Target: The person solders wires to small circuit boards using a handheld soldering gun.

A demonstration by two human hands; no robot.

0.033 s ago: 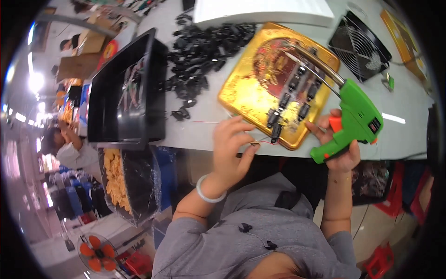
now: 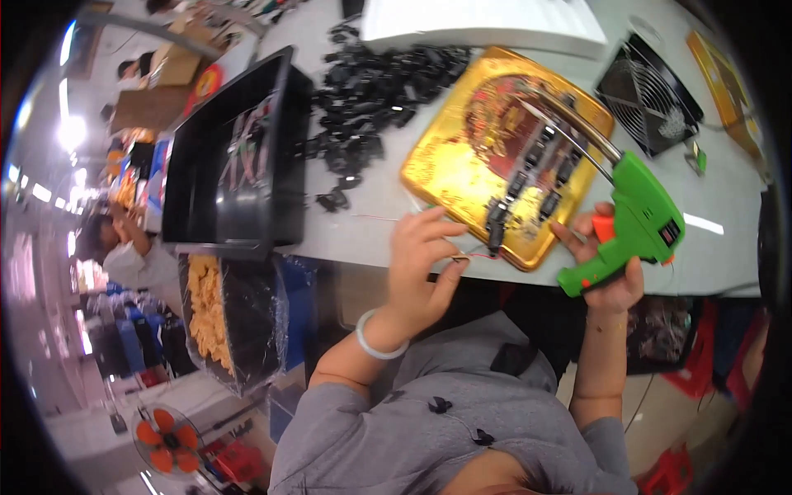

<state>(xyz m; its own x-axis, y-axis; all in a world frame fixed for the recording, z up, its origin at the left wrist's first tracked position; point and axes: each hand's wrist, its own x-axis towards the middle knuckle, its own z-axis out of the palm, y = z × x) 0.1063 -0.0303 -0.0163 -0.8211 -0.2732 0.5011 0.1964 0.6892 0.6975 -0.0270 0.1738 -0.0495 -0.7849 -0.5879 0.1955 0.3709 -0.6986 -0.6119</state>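
Note:
My right hand (image 2: pixel 606 260) is wrapped round the handle of a green soldering gun (image 2: pixel 639 214) with an orange trigger. Its thin metal tip and tube reach up and left over a gold tray (image 2: pixel 429 169). On the tray, small black plastic parts (image 2: pixel 516 181) stand in rows, with reddish and yellow bits around them. At the tray's near edge my left hand (image 2: pixel 421 264) pinches a small wired part (image 2: pixel 460 258) between thumb and finger. A thin red wire runs from it toward the nearest black part (image 2: pixel 495 227); whether it is joined there is unclear.
Left of the tray lies a heap of black plastic pieces (image 2: pixel 371 91), beside a black bin (image 2: pixel 289 165) holding some wires. A white box (image 2: pixel 487 25) stands at the back. To the right are a black fan (image 2: pixel 648 95) and a yellow frame (image 2: pixel 726 91).
The view has shifted a little, so the tray and bin appear slightly farther right. Both hands keep their holds, and the soldering gun stays over the tray.

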